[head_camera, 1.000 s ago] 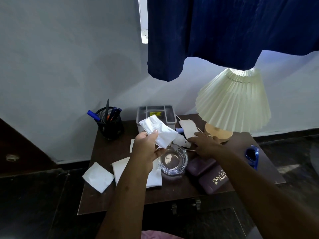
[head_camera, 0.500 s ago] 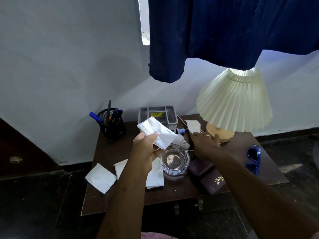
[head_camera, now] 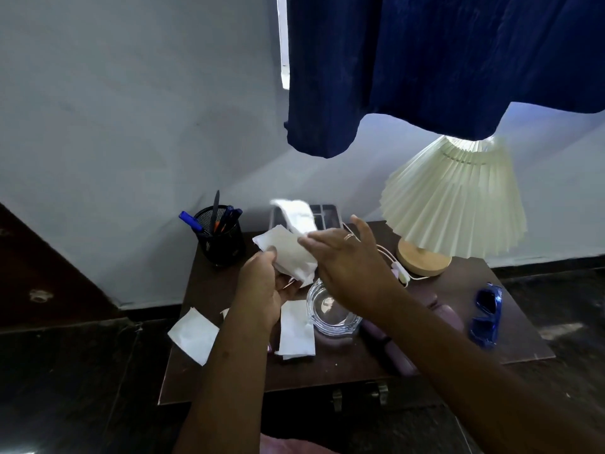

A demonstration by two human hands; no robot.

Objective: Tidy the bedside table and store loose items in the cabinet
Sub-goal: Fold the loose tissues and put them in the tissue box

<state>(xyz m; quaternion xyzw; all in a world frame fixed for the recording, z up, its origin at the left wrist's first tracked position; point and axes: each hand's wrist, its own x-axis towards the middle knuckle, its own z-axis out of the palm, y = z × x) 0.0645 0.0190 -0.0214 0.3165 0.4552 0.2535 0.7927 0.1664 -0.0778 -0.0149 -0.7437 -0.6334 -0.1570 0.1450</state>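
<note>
Tissues gathering: left hand (head_camera: 262,286) clamped on a wad (head_camera: 286,253); right hand (head_camera: 347,260), fingers spread, pinches another strip (head_camera: 296,214); stack squarely, then collect sheets (head_camera: 193,335) at table's (head_camera: 229,381) front-left edge.

Bedroom: bedside table (head_camera: 209,290), lamp (head_camera: 453,198)

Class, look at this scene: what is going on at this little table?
A person is gathering loose tissues. The left hand holds a bunch of tissues above the bedside table, and the right hand adds another tissue. Two tissues lie on the table beside a glass ashtray.
</note>
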